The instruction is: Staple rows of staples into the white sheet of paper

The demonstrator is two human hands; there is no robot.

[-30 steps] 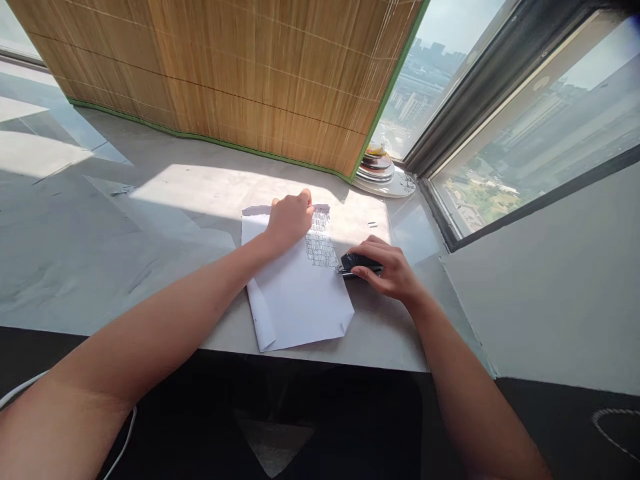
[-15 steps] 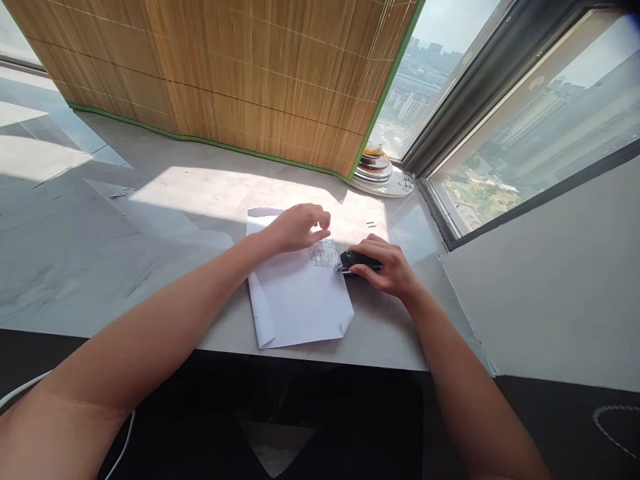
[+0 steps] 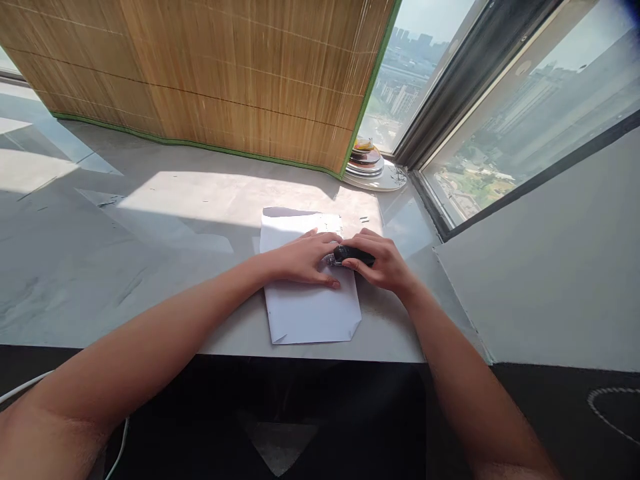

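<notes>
A white sheet of paper [image 3: 313, 313] with folded corners lies on the pale stone ledge. My left hand [image 3: 310, 259] rests flat on it, fingers spread and thumb pointing toward the right. In my right hand [image 3: 377, 261] is a black stapler [image 3: 354, 255], its front end over the paper's right side, close to my left fingertips. A patch of many staples [image 3: 330, 260] in the paper shows beside the stapler's nose, mostly covered by my left hand.
Two small staple strips [image 3: 364, 219] lie beyond the paper. Stacked plates [image 3: 367, 167] stand in the window corner. A bamboo blind [image 3: 210, 80] hangs along the back, and a white wall [image 3: 545, 267] rises at the right.
My left hand has come down from its raised, curled pose and now lies spread on the paper. The paper has turned slightly, and the stapler now reaches over its right edge.
</notes>
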